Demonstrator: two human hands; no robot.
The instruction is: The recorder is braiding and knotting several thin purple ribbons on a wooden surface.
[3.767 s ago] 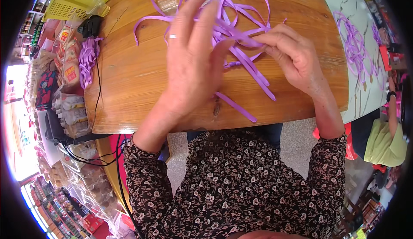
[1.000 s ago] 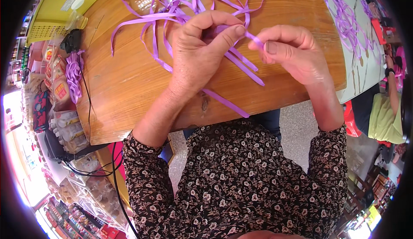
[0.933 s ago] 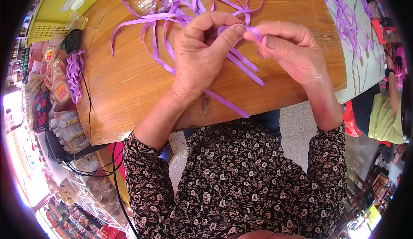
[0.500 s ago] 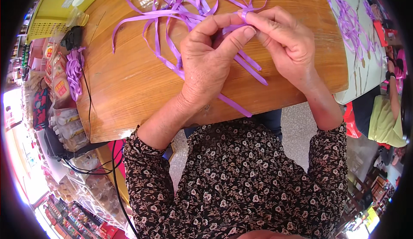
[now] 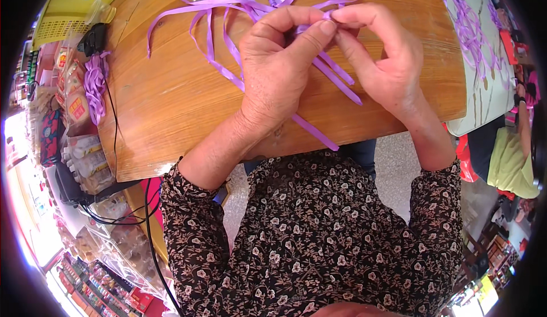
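Both my hands meet over the far half of the wooden table, working on a purple ribbon (image 5: 341, 86). My left hand (image 5: 277, 66) pinches it between thumb and forefinger, where a small loop or knot shows at the fingertips. My right hand (image 5: 387, 57) has its thumb and forefinger closed at the same spot from the other side. Cut ends of ribbon hang down below the fingers, and another end sticks out under my left palm. Just beyond my hands lies a loose tangle of purple ribbons (image 5: 208, 3), some with knots. My fingers partly hide the knot.
The wooden table (image 5: 188, 123) fills the middle. At its left edge lie a purple ribbon bundle (image 5: 96, 86), a black cable and packaged goods; a yellow basket (image 5: 62, 26) stands at the far left. More ribbon (image 5: 467, 32) lies on a white table at right, near a person in yellow-green (image 5: 513, 163).
My right thumb and forefinger have shifted from crossing over the ribbon to pinching at the knot's right side, with the right hand more arched. The view has shifted slightly.
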